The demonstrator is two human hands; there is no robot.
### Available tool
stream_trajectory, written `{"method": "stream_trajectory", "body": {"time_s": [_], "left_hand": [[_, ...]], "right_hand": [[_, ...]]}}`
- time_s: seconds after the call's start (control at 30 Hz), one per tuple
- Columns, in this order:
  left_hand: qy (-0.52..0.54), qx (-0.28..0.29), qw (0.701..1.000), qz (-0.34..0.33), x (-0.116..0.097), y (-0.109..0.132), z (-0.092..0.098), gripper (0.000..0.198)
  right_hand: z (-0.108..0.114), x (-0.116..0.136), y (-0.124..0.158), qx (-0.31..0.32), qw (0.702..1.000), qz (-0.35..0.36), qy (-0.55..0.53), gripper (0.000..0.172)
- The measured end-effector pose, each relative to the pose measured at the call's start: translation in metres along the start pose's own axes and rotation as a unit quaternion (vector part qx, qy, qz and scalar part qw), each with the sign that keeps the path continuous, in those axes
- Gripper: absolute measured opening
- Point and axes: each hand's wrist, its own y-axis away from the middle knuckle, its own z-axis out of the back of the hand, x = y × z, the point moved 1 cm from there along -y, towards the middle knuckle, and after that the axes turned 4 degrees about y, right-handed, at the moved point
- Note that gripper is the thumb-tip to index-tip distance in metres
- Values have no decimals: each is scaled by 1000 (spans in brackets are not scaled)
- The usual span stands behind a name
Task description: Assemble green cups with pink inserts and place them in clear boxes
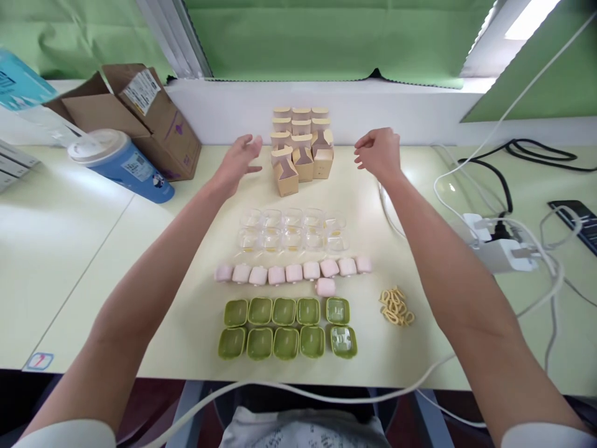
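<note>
At the back of the table stands a cluster of small open-topped cardboard boxes (pixel 303 163). My left hand (pixel 239 163) hovers just left of them, empty, with thumb and fingers apart. On the other side, my right hand (pixel 380 152) is raised a little farther from the boxes; its fingers are loosely curved and hold nothing visible. Nearer me lie two rows of clear plastic cups (pixel 292 238). Below these runs a line of pink rounded pieces (pixel 293 273), one of them set slightly forward. Two rows of green square cups (pixel 286 343) are closest to me; the front right one (pixel 343 341) contains something clear.
A pile of yellow ring-like pieces (pixel 396 306) lies right of the green cups. At left are a blue tumbler (pixel 135 168) and an opened carton (pixel 158 134). White cables, a power strip (pixel 506 255) and a phone (pixel 578 224) occupy the right. One cable crosses the front edge.
</note>
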Motion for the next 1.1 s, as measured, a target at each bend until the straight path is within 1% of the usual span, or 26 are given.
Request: {"method": "stream_trajectory", "body": {"time_s": [0.03, 0.07, 0.1, 0.13, 0.17, 0.2, 0.27, 0.33, 0.37, 0.4, 0.43, 0.5, 0.57, 0.6, 0.63, 0.7, 0.77, 0.83, 0.9, 0.97, 1.03, 1.07, 1.1], "left_hand": [[-33, 3, 999, -6, -3, 13, -2, 81], [-70, 1, 997, -18, -6, 25, -5, 93], [-105, -3, 994, -34, -9, 35, -9, 103], [-135, -6, 990, -50, -11, 43, -13, 108], [-154, -4, 986, -63, -12, 49, -17, 107], [-162, 6, 984, -71, -14, 53, -19, 100], [-146, 50, 986, -66, -16, 58, -19, 81], [-99, 114, 988, -40, -18, 60, -16, 70], [-78, 146, 986, -23, -18, 61, -14, 68], [-66, 173, 983, -6, -19, 61, -11, 68], [-62, 192, 979, 8, -19, 61, -9, 69], [-63, 207, 976, 20, -18, 60, -7, 67], [-55, 191, 980, 18, -16, 57, -6, 61], [-49, 176, 983, 15, -14, 55, -7, 57], [-44, 159, 986, 13, -13, 54, -7, 54], [-40, 129, 991, 7, -10, 51, -9, 48], [-41, 129, 991, 1, -9, 50, -11, 45], [-44, 150, 988, -4, -11, 52, -12, 45], [-50, 160, 986, -9, -17, 55, -10, 46], [-60, 143, 988, -22, -30, 61, -1, 43], [-70, 117, 990, -37, -49, 70, 12, 36], [-74, 107, 990, -44, -60, 76, 20, 33], [-77, 98, 991, -48, -71, 83, 28, 29]], "right_hand": [[4, 16, 6, -23, 999, -19, 19, 15], [4, 35, 13, -8, 999, -5, 33, 15], [2, 56, 21, 21, 999, 20, 41, 16], [-4, 76, 30, 59, 996, 45, 47, 17], [-10, 94, 38, 88, 993, 68, 50, 18], [-16, 110, 45, 108, 989, 86, 48, 22], [-27, 131, 58, 152, 982, 101, 54, 46], [-36, 141, 66, 199, 972, 97, 74, 69], [-39, 143, 68, 217, 968, 93, 87, 76], [-42, 144, 71, 225, 965, 88, 99, 79], [-44, 143, 72, 224, 965, 86, 108, 79], [-47, 139, 74, 198, 970, 84, 114, 71], [-48, 134, 75, 173, 975, 84, 114, 66], [-48, 131, 75, 168, 975, 86, 114, 66], [-48, 128, 75, 169, 975, 87, 116, 70], [-48, 122, 74, 177, 973, 84, 121, 85], [-48, 117, 72, 182, 973, 79, 115, 96], [-49, 112, 72, 184, 975, 79, 94, 95], [-49, 108, 72, 184, 977, 80, 79, 89], [-43, 107, 72, 173, 978, 72, 89, 88], [-28, 110, 71, 146, 982, 67, 104, 88], [-17, 114, 71, 127, 984, 69, 104, 84], [-5, 119, 70, 105, 987, 78, 93, 75]]}}
